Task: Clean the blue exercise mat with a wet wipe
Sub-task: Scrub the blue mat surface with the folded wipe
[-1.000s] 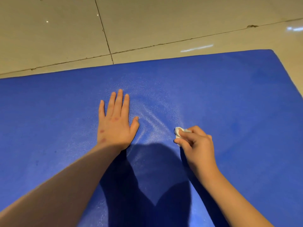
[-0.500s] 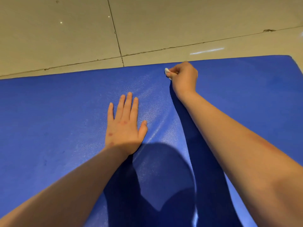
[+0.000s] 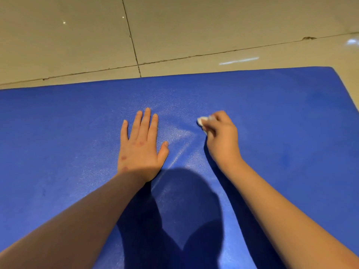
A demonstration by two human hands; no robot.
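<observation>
The blue exercise mat (image 3: 281, 133) lies flat on the floor and fills most of the view. My left hand (image 3: 140, 146) presses flat on it near the middle, fingers straight and together. To its right, my right hand (image 3: 221, 136) grips a small crumpled white wet wipe (image 3: 202, 121) against the mat; only the wipe's left end shows past my fingers. A shiny damp streak runs between the two hands.
Beige floor tiles (image 3: 194, 26) with dark grout lines lie beyond the mat's far edge. The mat's far right corner (image 3: 330, 69) is in view. My shadow falls on the near part of the mat between my forearms.
My right hand with the wipe went from mid-mat up to the far edge, then pulled back toward me to mid-mat. My left hand stayed planted.
</observation>
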